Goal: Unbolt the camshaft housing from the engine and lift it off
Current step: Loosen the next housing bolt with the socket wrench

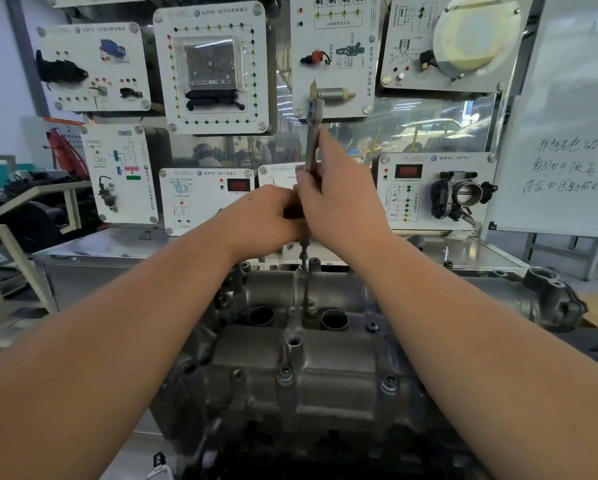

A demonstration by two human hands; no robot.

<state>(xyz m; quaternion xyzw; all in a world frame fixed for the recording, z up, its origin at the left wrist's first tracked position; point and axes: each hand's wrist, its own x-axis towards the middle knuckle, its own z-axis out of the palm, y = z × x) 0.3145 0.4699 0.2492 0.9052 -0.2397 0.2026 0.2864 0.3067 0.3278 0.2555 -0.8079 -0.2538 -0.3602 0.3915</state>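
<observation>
The grey metal camshaft housing sits on the engine in the lower middle, with bolts along its top and two round holes. A long chrome wrench stands nearly upright above the housing's far edge. Its lower end meets a bolt that sticks up at the far side. My right hand grips the wrench shaft. My left hand curls round the tool's lower part just beside the right hand; the tool's head is hidden under my fingers.
A steel bench runs behind the engine. On it stand white training boards with car parts, one with a throttle body. A whiteboard with writing stands at the right. A housing flange juts out at the right.
</observation>
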